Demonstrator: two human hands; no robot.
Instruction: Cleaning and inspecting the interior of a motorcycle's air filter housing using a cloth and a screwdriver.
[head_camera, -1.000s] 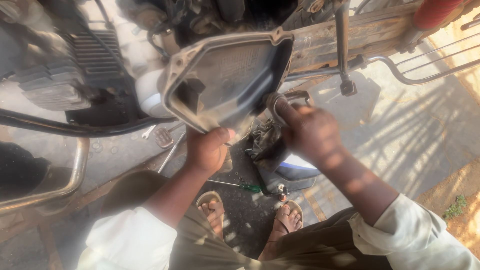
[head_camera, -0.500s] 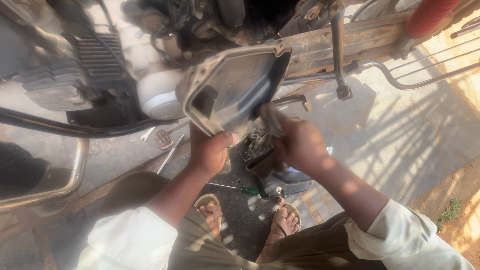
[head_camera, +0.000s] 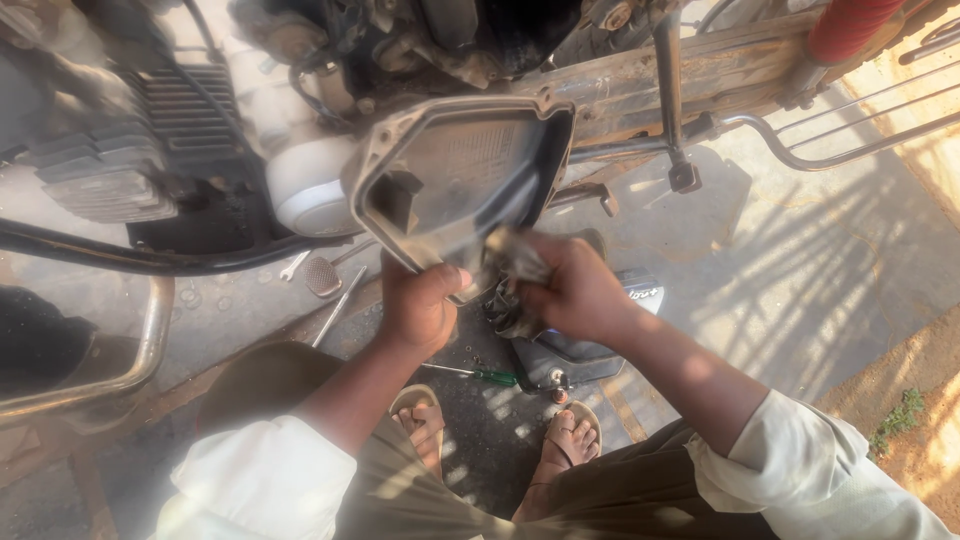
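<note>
My left hand (head_camera: 420, 305) stayed clamped on the lower edge of the cover (head_camera: 460, 185), held beside the engine (head_camera: 150, 150). My right hand (head_camera: 575, 290), closed on a rag (head_camera: 510, 265), had moved down to the cover's lower rim, so wiping had progressed there.

I see strong warm sunlight from the right, with striped shadows on the grey concrete floor (head_camera: 800, 270). The dirty dark rag (head_camera: 510, 275) is blurred by motion; the left side is hazy.
</note>
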